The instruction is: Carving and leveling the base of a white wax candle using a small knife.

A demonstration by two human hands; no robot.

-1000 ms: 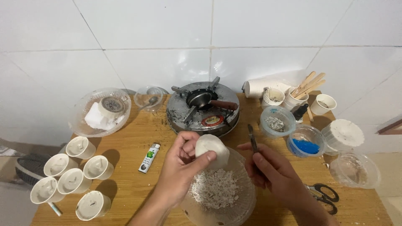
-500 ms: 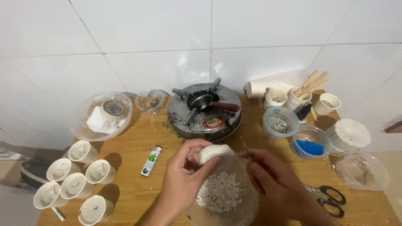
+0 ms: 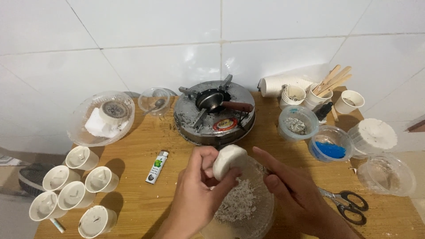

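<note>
My left hand [image 3: 195, 190] grips a round white wax block [image 3: 228, 160] and holds it tilted above a clear bowl [image 3: 264, 217]. White shavings [image 3: 237, 206] lie heaped in that bowl. My right hand [image 3: 296, 194] is just right of the block with its index finger stretched toward it. The other fingers are curled around a thin dark tool, which the hand almost wholly hides. Both hands hover over the bowl at the front middle of the wooden table [image 3: 133, 203].
A round metal stove [image 3: 214, 113] with a small ladle stands behind the bowl. A lighter [image 3: 157, 167] lies to its left, with several filled white cups [image 3: 71, 190] at the front left. Scissors [image 3: 349, 201], a blue-filled tub [image 3: 330, 144] and plastic containers [image 3: 385, 172] are to the right.
The thin tool stood up clearly from my right hand a second ago and is now nearly hidden. My right index finger has moved closer to the block.
</note>
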